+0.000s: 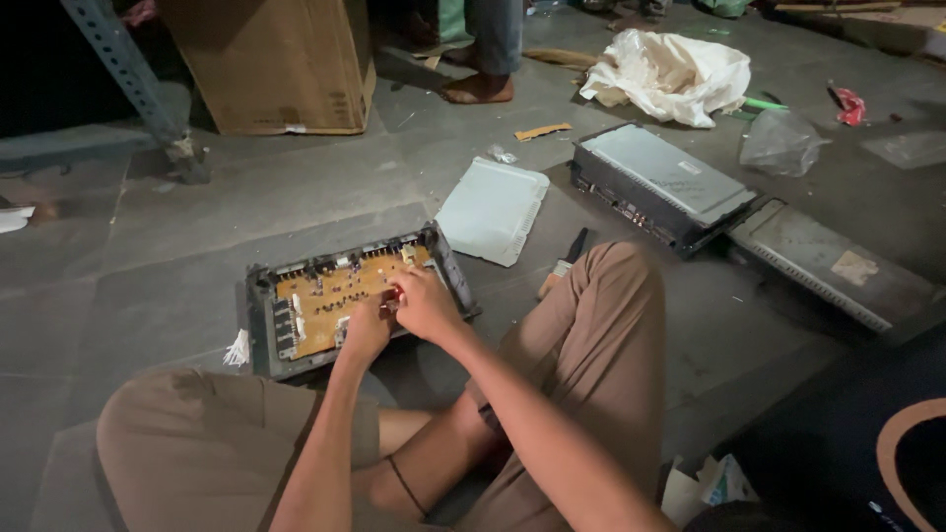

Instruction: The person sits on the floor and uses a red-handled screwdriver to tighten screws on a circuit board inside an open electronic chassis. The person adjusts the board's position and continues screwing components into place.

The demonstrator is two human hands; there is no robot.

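Tan circuit board [340, 296] sits inside an opened dark grey device casing [258, 330] on the grey stone floor [177, 227], just in front of the seated person's knees. Both hands work at the board's right near corner. Left hand [367, 327] rests knuckles-up on the board, fingers curled; whether it pinches anything I cannot tell. Right hand [424, 301] lies touching it, fingers bent down onto the board by a small red part [396, 293]; grip hidden under the fingers.

Pale grey cover panel [493, 210] lies flat just beyond the casing, to the right. A brush with a wooden handle [563, 263] lies near the right knee. Farther right, two closed grey units [658, 184] and [833, 264] lie side by side. Crumpled white sheet [672, 75] at far right, clear plastic bag [780, 143] beside it. Cardboard box [276, 61] far left of centre; another person's bare foot [479, 89] just right of it.
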